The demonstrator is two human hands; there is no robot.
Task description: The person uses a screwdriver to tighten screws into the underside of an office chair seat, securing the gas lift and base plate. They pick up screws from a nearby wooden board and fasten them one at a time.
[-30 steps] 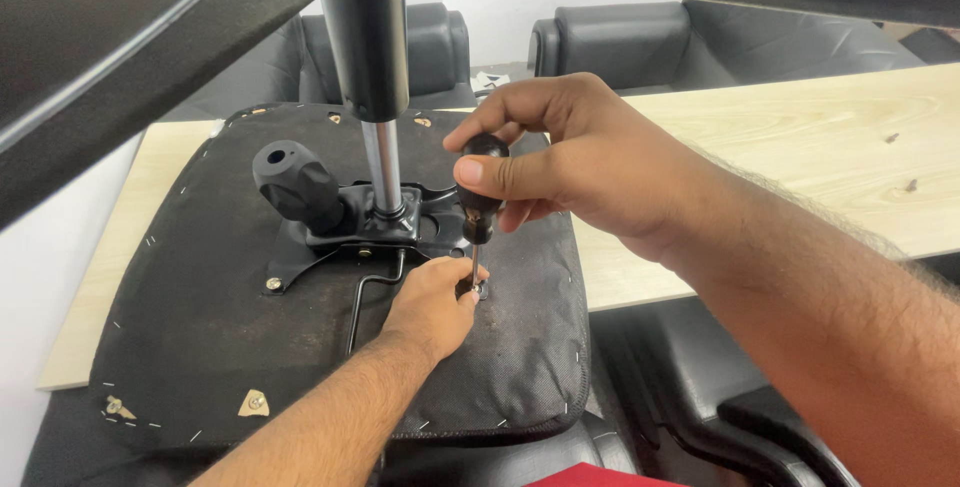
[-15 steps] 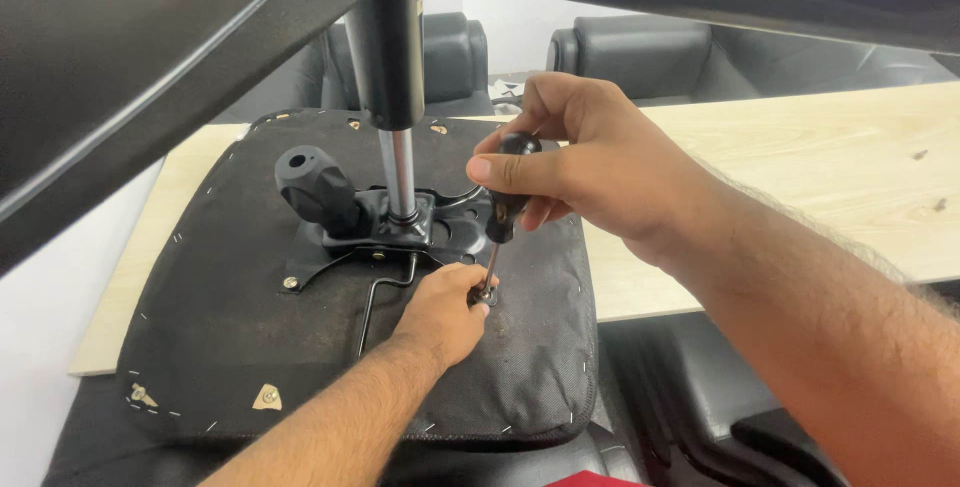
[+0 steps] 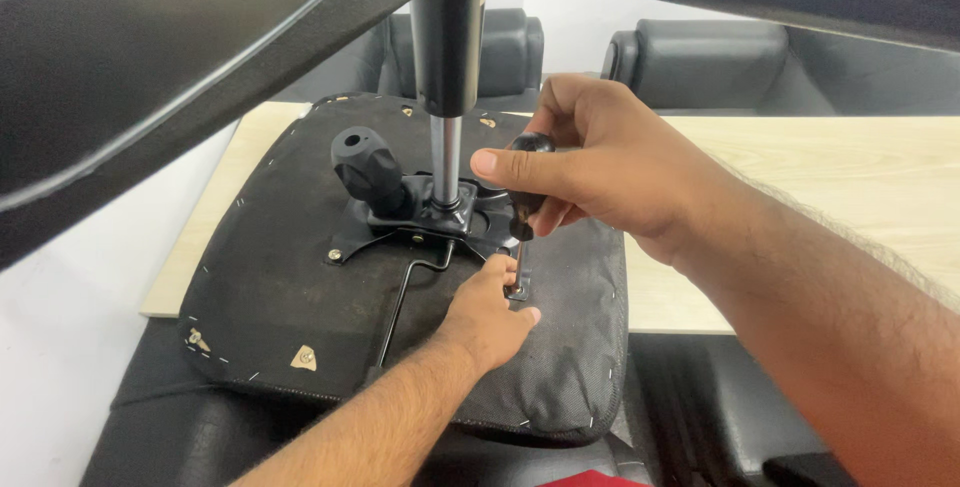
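Both your hands work on the upturned chair seat point(image 3: 280, 277) lying on the tabletop point(image 3: 830, 187). Your right hand point(image 3: 600, 172) pinches the screwdriver point(image 3: 522, 209) handle; your left hand point(image 3: 490, 312) fingers press together around its tip at a bracket.

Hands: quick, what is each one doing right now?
Left hand: fingers pressed on the chair seat underside, steadying the screwdriver tip.
Right hand: closed around the black screwdriver handle.
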